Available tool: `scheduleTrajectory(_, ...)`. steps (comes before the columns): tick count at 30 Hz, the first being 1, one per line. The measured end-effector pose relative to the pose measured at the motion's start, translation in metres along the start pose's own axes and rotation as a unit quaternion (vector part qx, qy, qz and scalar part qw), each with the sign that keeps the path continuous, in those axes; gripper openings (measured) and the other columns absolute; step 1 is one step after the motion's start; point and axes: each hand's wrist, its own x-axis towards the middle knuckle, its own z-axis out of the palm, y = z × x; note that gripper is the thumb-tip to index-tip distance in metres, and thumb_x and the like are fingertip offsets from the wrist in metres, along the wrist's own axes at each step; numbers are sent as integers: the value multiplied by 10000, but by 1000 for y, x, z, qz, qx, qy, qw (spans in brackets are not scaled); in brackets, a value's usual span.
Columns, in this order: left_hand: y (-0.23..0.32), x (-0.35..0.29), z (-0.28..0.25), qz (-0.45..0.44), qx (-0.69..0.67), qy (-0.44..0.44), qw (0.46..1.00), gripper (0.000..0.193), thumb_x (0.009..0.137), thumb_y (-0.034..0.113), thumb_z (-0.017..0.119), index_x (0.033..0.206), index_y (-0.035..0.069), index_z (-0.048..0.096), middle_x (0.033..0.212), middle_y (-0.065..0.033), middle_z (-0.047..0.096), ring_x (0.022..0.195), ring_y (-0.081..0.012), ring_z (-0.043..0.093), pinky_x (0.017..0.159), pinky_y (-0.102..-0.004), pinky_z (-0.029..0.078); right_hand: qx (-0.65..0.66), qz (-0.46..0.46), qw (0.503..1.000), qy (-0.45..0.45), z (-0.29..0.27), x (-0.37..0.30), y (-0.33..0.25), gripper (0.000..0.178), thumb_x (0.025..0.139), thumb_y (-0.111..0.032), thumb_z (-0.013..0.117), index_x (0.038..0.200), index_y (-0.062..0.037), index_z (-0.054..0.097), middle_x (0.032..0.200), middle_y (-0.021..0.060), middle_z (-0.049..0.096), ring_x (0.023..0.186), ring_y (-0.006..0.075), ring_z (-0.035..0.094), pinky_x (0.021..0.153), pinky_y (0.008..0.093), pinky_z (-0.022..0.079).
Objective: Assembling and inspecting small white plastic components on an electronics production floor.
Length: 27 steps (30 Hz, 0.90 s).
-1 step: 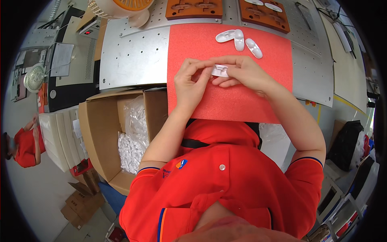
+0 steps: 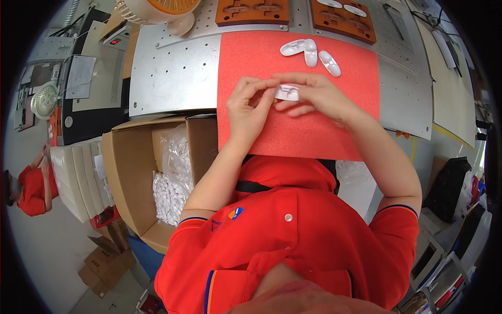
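My left hand [image 2: 253, 100] pinches the left end of a small white oval plastic shell [image 2: 287, 93] above the red mat [image 2: 246, 57]. My right hand [image 2: 320, 97] curls round its other end. The index finger lies along the far edge, the thumb is at the right end, and the other fingers are beneath. The shell's hollow, moulded inside faces up. Beyond my hands, a few similar shells lie on the mat: one at the left [image 2: 292, 47], one upright in the middle [image 2: 310, 53] and one tilted at the right [image 2: 329, 63].
Two brown fixture blocks [image 2: 252, 14] [image 2: 341, 32] stand at the far side of the perforated metal table [image 2: 172, 78]; the right one bears white ovals. A fan [image 2: 180, 23] is at far left. An open carton [image 2: 123, 178] holds bagged white parts. Another person [image 2: 35, 188] is at left.
My right thumb has drawn back slightly, so more of the shell's right end shows. The left hand and the shells on the mat look the same.
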Motion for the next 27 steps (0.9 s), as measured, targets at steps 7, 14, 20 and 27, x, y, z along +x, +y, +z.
scheduleTrajectory(7,26,5,-6,-73,-114,-2,991,157,902,-47,568,1022,-25,667,989,-62,552,814,-119,624,702,-221,561,-88,-187,976,61,14,-25,16,436,986,-129,460,1411,-44,414,1263,133,577,985,149,641,884,302,516)
scheduleTrajectory(14,50,2,-11,-33,-145,-32,988,178,911,-68,533,1039,-38,653,1003,-73,550,807,-124,624,706,-222,546,-232,-353,892,164,29,-30,26,416,841,-9,665,1249,-44,590,1162,138,639,1027,216,647,803,333,549)
scheduleTrajectory(20,95,-9,-31,102,-79,-60,990,154,880,-97,551,999,-66,644,972,-120,576,757,-147,633,631,-231,522,-321,-466,813,135,39,-60,12,434,767,-6,718,1187,-14,605,1094,149,669,988,267,665,843,328,534)
scheduleTrajectory(27,58,8,-10,-84,-213,-65,971,278,924,-12,547,1200,-52,562,1092,-115,586,881,-150,626,788,-262,526,-141,-372,891,220,32,-27,31,380,837,-42,682,1210,-29,607,1091,117,669,943,192,671,790,288,553)
